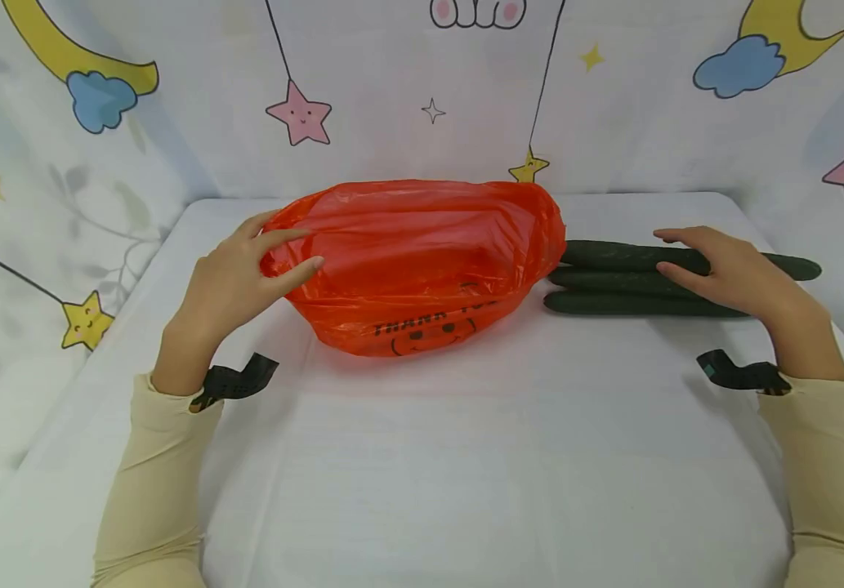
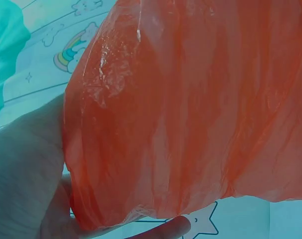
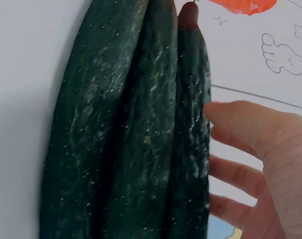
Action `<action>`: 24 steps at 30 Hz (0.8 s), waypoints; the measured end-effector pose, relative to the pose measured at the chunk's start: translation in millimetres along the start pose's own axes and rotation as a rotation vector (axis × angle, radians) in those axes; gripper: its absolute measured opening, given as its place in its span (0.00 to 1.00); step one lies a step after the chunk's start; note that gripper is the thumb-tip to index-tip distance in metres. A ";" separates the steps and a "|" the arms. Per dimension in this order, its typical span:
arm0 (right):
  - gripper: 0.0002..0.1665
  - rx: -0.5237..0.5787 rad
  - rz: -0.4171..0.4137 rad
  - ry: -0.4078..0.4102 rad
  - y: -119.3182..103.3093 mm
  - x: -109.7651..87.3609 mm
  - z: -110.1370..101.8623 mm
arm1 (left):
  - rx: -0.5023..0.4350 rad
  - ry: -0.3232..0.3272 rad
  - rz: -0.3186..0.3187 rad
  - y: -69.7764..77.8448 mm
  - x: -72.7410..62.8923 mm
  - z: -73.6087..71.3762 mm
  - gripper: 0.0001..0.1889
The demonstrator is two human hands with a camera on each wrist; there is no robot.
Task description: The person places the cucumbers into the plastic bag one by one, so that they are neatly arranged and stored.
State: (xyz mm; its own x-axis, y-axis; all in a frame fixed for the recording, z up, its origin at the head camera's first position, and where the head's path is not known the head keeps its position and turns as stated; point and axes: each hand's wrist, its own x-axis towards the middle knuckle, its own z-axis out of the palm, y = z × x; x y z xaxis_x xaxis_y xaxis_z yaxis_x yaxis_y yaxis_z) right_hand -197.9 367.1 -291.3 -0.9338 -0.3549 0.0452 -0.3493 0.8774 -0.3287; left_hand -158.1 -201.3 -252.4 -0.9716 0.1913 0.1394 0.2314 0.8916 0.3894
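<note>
White table (image 1: pixel 422 474), broad before red bag (image 1: pixel 414 253), cucumbers (image 1: pixel 616 282) near far edge (image 1: pixel 635 194)

a red bag (image 1: pixel 414 261) sits beside three green cucumbers (image 1: pixel 620 282).

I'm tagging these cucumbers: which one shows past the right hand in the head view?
The back cucumber, topmost in the head view: it reappears beyond the right hand, while the middle one and front one do not.

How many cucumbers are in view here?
3, side by side to the right of the red bag: the back cucumber, the middle cucumber and the front cucumber. The bag could hide others.
</note>
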 end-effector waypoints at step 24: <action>0.35 -0.152 0.106 0.030 15.6 3.1 5.2 | 0.049 -0.013 0.018 -1.9 -0.1 0.8 0.41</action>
State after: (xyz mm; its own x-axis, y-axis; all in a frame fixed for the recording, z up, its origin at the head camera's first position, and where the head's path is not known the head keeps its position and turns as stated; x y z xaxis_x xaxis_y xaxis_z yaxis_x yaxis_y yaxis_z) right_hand -205.9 378.0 -301.2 -0.9671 -0.2502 0.0465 -0.2544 0.9488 -0.1872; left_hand -158.5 -202.7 -253.9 -0.9680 0.2122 0.1342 0.2463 0.9070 0.3417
